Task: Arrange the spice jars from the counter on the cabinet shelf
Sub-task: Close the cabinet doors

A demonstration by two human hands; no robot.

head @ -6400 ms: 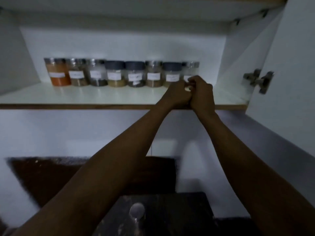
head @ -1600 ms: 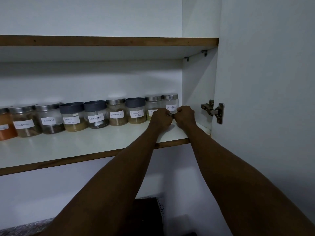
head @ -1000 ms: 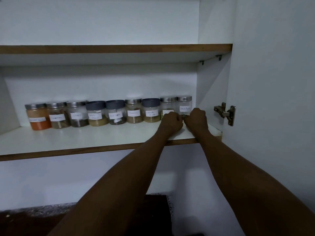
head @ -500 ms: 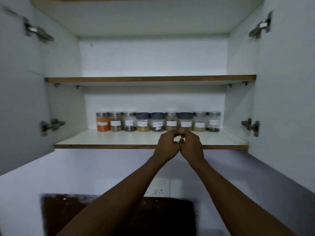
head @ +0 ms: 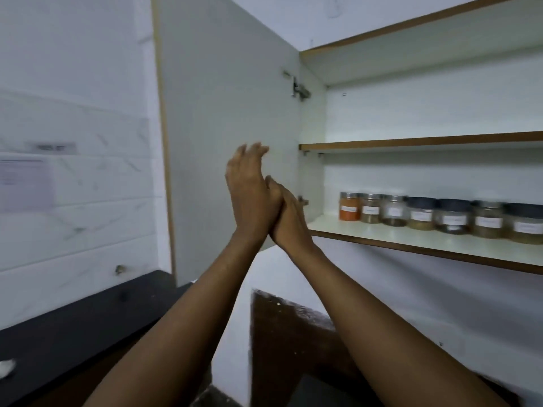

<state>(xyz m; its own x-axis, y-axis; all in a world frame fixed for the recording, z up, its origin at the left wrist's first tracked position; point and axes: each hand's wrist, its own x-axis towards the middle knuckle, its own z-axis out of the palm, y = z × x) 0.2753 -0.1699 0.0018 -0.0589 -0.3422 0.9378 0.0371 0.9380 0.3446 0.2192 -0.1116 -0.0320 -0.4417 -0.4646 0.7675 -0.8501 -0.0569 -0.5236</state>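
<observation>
White laminate covers the open cabinet door (head: 229, 118), the largest surface in view, which stands swung out at the left of the cabinet with a metal hinge (head: 298, 89) near its top inner edge. To its left runs a pale marbled tile wall (head: 76, 118) with a blurred sheet of paper (head: 26, 183) stuck on it, and below that a dark counter (head: 79, 321). The cabinet interior at the right has 2 wood-edged shelves in clear view; the lower shelf (head: 411, 236) carries the spice jars (head: 440, 215) in 1 row along the back wall, touching or just beside one another, upright, each with a white label too blurred to read. 7 jars show before the right edge cuts the row off: an orange-filled jar (head: 349, 206) at the left end, then brownish and greyish ones, some with silver lids and some with dark lids. In front of the door, both bare forearms rise from the bottom of the view and meet. The left hand (head: 249, 189) has its fingers straight and pointing up, holding nothing; the right hand (head: 286, 218) lies pressed against it, palm to palm as far as can be seen, fingers also extended and gripping nothing. Both hands are well apart from the jars.
</observation>
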